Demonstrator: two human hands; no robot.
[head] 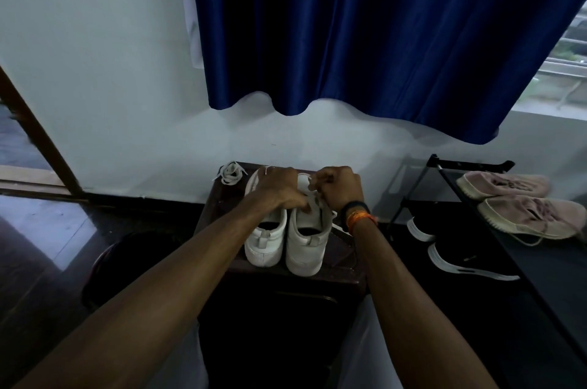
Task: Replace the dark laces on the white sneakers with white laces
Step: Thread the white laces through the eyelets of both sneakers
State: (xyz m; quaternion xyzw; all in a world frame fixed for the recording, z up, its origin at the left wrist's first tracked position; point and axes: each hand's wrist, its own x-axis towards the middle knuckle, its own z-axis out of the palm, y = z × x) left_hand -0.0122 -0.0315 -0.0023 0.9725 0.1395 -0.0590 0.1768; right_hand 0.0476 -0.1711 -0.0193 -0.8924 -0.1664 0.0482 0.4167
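White sneakers (286,239) sit side by side on the dark worktop (340,249), heels toward me, long axis running away to the wall; I'm on the right shoe (306,242). My right hand (341,190) pinches a white lace (313,187) over its eyelets, left hand (279,190) curls over the tongue, grip unclear. Spare white lace (230,172) lies far-left near the worktop edge, shoe rack (476,185) crowds right.
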